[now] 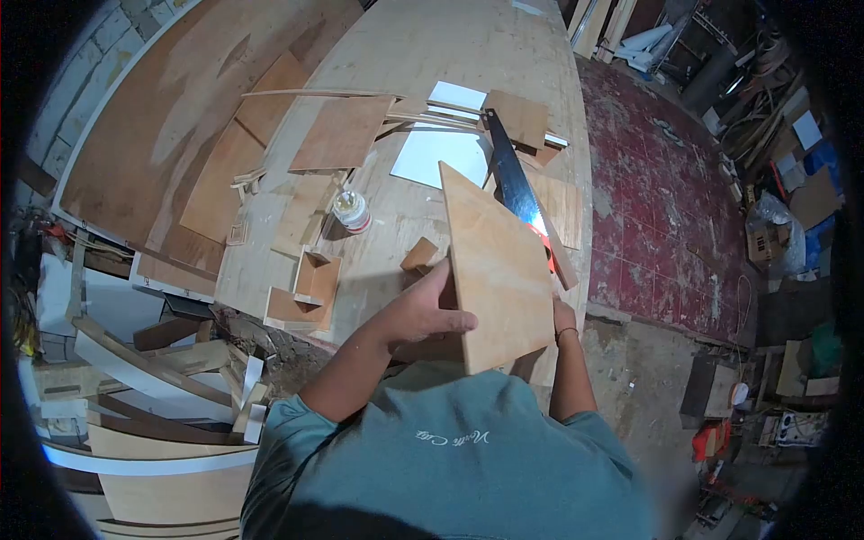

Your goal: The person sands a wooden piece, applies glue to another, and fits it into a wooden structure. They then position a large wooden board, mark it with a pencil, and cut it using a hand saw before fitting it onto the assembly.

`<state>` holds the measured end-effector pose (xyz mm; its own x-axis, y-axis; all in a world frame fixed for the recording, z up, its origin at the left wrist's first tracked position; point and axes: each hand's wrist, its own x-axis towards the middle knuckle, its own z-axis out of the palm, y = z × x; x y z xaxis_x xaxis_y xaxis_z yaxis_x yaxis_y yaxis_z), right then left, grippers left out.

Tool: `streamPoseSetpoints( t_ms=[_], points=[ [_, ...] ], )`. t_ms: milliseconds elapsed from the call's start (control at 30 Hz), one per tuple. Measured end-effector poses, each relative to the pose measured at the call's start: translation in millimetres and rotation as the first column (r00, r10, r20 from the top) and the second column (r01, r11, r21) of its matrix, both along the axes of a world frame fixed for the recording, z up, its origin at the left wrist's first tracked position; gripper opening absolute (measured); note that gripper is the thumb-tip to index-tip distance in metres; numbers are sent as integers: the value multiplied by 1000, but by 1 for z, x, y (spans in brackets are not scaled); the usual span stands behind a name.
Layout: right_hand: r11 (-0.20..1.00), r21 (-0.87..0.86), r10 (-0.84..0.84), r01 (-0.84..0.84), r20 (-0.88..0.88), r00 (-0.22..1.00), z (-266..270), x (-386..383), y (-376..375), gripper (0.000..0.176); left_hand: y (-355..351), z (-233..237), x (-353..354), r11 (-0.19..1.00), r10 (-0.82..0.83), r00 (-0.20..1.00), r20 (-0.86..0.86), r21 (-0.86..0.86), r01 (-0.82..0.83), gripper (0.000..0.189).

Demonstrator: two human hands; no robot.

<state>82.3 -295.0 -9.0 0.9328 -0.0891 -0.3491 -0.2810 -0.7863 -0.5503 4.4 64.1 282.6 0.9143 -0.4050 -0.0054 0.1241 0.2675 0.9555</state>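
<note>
A light plywood panel [499, 270] stands tilted up in front of my chest, over the near edge of the workbench. My left hand [430, 306] grips its left edge, thumb on the face towards me. At its lower right edge is my right hand [563, 315], mostly hidden behind the panel, its fingers out of sight. Just beyond the panel lies a handsaw [511, 175] with a dark blade and an orange handle. A small brown wood piece [419, 255] rests near my left hand. Farther left are a glue jar [351, 211] and small wooden box pieces [317, 276].
The wooden workbench [378, 54] carries a brown board [342, 133], thin strips and white sheets [441, 155]. A large board [162, 117] stands along the left. Curved wood pieces [153, 373] crowd the lower left. Tools and scraps line the right side beyond the red floor [657, 198].
</note>
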Motion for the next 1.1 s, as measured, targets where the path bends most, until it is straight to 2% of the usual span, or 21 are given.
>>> streamPoseSetpoints(
  t_ms=[67, 133, 167, 200, 233, 300, 367, 400, 433, 467, 500, 533, 600, 633, 667, 733, 800, 867, 933, 1000, 1100],
  points=[
    [961, 235, -118, 147, -129, 984, 7, -6, 10, 63, -3, -1, -7, 999, -44, 998, -44, -31, 43, 100],
    [941, 298, -132, 163, -121, 984, -5, -10, 10, 62, -7, -1, -13, 997, -56, 998, -34, 51, 57, 100],
    [922, 341, -141, 184, -147, 979, -15, -11, 7, 63, -8, 1, -15, 992, -41, 997, 70, 119, 33, 93],
    [900, 384, -147, 205, -174, 974, -13, -12, 9, 63, -9, -4, -16, 992, -42, 996, 73, 120, 33, 93],
    [900, 385, -148, 205, -172, 974, -11, -14, 8, 63, -11, -12, -16, 999, -17, 995, 99, 49, 13, 87],
    [961, 240, -113, 138, -115, 987, -1, -20, 6, 64, -12, -15, -19, 1000, 5, 992, 123, -22, -2, 81],
    [939, 282, -173, 196, -105, 979, 11, -27, 6, 64, -8, -11, -23, 998, 59, 991, 120, 0, -60, 67],
    [913, 321, -230, 250, -98, 968, 10, -30, 4, 65, -7, -12, -25, 998, 58, 991, 120, 1, -58, 67],
    [913, 323, -231, 250, -96, 968, 8, -31, -2, 65, -5, -13, -27, 998, 67, 998, 23, -7, -67, 62],
    [954, 191, -235, 230, 3, 972, 9, -30, -8, 63, -4, -14, -27, 997, 75, 995, -70, -16, -76, 57],
    [974, 54, -223, 219, 105, 969, 9, -26, -14, 61, 0, -22, -25, 991, 123, 975, -183, 65, -113, 56],
    [975, 58, -222, 217, 114, 968, 22, -25, -15, 61, 4, -28, -21, 991, 125, 977, -173, 66, -115, 56],
    [892, 180, -446, 414, 210, 870, 48, -26, -22, 58, 14, -42, -15, 941, 276, 922, -272, 274, -201, 49],
    [894, 243, -439, 376, 308, 844, 46, -21, -33, 51, 15, -54, -12, 928, 331, 921, -206, 248, -278, 48],
    [893, 246, -442, 378, 308, 842, 44, -16, -46, 51, 17, -63, -12, 928, 328, 922, -204, 249, -275, 48],
    [933, 197, -357, 300, 430, 829, 57, -10, -59, 47, 17, -66, -14, 925, 372, 835, -406, 84, -371, 46],
    [916, 191, -401, 352, 426, 811, 77, -13, -60, 52, 15, -69, -17, 923, 353, 835, -421, 11, -385, 44],
    [881, 332, -466, 338, 480, 744, 105, -20, -54, 49, 17, -81, -17, 917, 317, 828, -463, -75, -393, 43],
    [880, 335, -466, 336, 476, 746, 107, -19, -63, 48, 15, -91, -18, 918, 323, 822, -470, -54, -392, 46],
    [879, 337, -467, 337, 470, 749, 105, -23, -72, 48, 10, -97, -19, 875, 458, 790, -407, 50, -482, 50],
    [871, 346, -483, 350, 463, 743, 97, -28, -85, 47, 4, -101, -19, 862, 490, 790, -369, 68, -503, 54]
  ],
)
